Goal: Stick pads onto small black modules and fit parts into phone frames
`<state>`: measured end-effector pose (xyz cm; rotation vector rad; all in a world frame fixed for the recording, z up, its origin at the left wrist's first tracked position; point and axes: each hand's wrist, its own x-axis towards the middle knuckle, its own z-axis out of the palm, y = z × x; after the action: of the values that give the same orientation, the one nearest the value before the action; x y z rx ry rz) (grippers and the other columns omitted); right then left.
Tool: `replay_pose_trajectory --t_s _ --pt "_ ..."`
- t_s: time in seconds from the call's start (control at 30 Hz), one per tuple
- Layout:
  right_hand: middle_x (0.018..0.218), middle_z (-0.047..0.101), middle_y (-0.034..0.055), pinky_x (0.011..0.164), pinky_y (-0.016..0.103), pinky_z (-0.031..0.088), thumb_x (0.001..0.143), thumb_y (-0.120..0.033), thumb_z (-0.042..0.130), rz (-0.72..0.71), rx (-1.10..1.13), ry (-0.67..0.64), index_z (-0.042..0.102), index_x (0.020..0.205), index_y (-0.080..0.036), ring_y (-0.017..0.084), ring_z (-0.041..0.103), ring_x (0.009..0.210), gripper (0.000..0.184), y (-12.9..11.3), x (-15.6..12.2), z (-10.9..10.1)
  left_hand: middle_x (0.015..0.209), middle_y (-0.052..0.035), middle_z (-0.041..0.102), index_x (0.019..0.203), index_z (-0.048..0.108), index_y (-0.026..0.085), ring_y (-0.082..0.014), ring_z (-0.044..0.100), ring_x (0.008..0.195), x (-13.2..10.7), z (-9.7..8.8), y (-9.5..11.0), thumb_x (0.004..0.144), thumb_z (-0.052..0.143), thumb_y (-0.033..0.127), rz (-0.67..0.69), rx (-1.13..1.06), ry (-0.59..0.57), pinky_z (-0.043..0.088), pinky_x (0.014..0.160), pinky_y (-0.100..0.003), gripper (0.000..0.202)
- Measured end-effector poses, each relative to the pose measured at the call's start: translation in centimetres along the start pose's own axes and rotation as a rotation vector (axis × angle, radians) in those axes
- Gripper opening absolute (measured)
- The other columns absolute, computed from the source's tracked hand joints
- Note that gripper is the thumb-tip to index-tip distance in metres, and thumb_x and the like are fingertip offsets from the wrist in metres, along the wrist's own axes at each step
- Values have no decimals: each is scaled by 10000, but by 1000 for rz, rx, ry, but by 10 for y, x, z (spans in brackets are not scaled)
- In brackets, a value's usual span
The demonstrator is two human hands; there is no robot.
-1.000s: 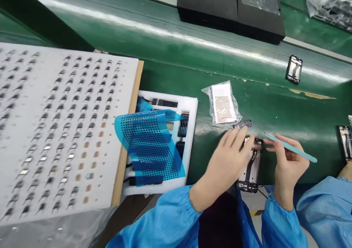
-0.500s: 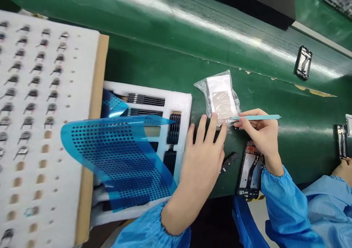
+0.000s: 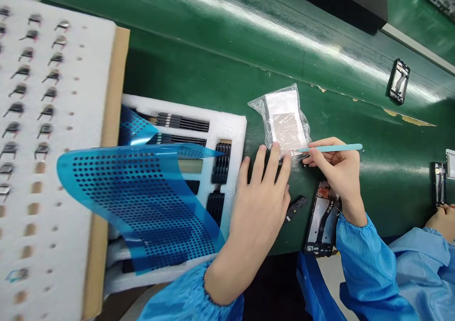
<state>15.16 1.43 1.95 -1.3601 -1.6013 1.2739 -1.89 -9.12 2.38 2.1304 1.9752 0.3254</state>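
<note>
My left hand lies flat on the green table with its fingers stretched out; the fingertips press the near edge of a small clear plastic bag that holds pale sheets. My right hand is closed on light blue tweezers, whose tip points left into the bag's near end. A phone frame lies on the table under my right wrist. A small black part lies loose between the two hands.
A white foam tray of black parts sits to the left, half covered by a perforated blue film. A large white sheet of small parts fills the far left. Another person's hand and more phone frames are at the right.
Both hands left the phone frame and moved up to the plastic bag. The tweezers swung round to point left into it. The view shifted right and closer.
</note>
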Motion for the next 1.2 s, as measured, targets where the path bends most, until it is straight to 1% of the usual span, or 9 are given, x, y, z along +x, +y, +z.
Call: replay_pose_trajectory --t_s 0.33,0.53,0.63,0.73,0.83,0.93,1.0,1.1,1.2 --pt "779 806 25 648 269 709 925 -502 895 37 21 -63 795 968 -201 204 831 719 320 -3 6 -4 1748 -205 450 1658 531 105 -456 469 1605 1 -2 1 1094 495 182 1 33 -31 483 1258 -653 571" --pt "825 800 13 625 262 698 926 -445 904 -85 -25 -22 810 966 -225 192 825 708 242 3 4 -2 1745 -210 452 1647 544 95 -463 471 1602 1 -1 1 1095 480 173 -3 17 -12 484 1254 -661 561" --pt "822 803 16 627 268 704 942 -416 887 -127 -26 -15 813 961 -223 198 828 712 208 -2 2 -2 1741 -215 456 1631 562 87 -470 482 1593 1 1 1 1089 493 167 2 3 6 490 1244 -665 552" --pt "816 818 31 622 280 712 953 -384 882 -147 -34 22 818 964 -220 211 832 715 176 -11 -13 -8 1732 -230 466 1630 555 75 -483 493 1581 1 3 -1 1087 500 159 12 -10 35 494 1233 -678 552" --pt "849 838 49 582 287 706 962 -342 877 -152 -21 181 815 956 -221 212 821 671 136 -9 -45 -21 1739 -227 458 1651 529 96 -508 485 1578 -1 1 -5 1075 518 127 34 -38 80 518 1196 -689 577" --pt "837 841 44 588 283 707 970 -323 868 -107 -12 374 807 946 -221 210 820 654 121 8 -81 -36 1750 -235 436 1588 587 83 -521 467 1586 -3 -4 -5 1059 555 104 110 -89 176 567 1137 -660 530" --pt "822 839 41 597 270 706 971 -334 868 -67 -26 466 804 944 -221 211 827 665 133 23 -98 -43 1703 -227 513 1477 667 71 -488 518 1558 -4 -6 0 1053 578 92 199 -136 249 570 1142 -630 434" --pt "818 840 46 632 293 726 965 -394 876 -16 -21 504 791 946 -221 231 841 686 193 39 -109 -47 1498 -157 725 1348 736 89 -400 663 1413 -1 -3 14 1068 571 97 376 -203 256 569 1157 -574 325" --pt "842 847 53 704 336 754 956 -435 884 18 25 482 786 951 -224 260 860 752 233 45 -107 -46 1364 -137 792 1312 752 75 -349 726 1271 5 8 29 1089 508 89 506 -198 189 613 1056 -488 331"
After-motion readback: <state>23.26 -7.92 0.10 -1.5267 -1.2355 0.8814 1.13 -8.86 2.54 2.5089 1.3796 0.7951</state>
